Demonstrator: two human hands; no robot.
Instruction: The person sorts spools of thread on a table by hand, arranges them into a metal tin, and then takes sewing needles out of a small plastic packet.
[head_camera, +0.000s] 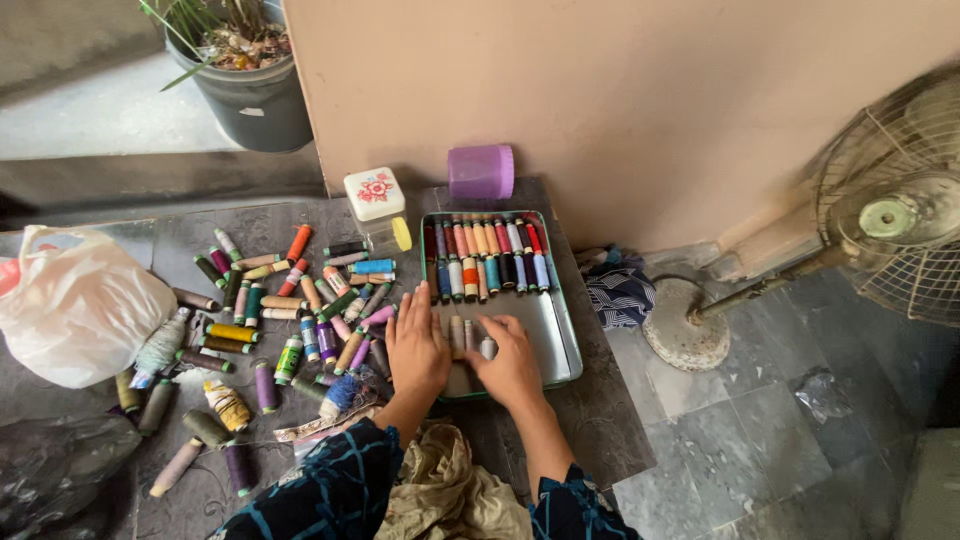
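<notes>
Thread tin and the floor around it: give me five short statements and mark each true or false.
1. Both hands, left hand and right hand, rest inside the metal tin. True.
2. The tin is completely filled with spools. False: the near part is mostly bare metal.
3. A purple jar stands behind the tin by the wall. True.
4. The loose spools lie right of the tin. False: they lie to its left.
5. The fan stands on the left. False: it is at the right.
</notes>
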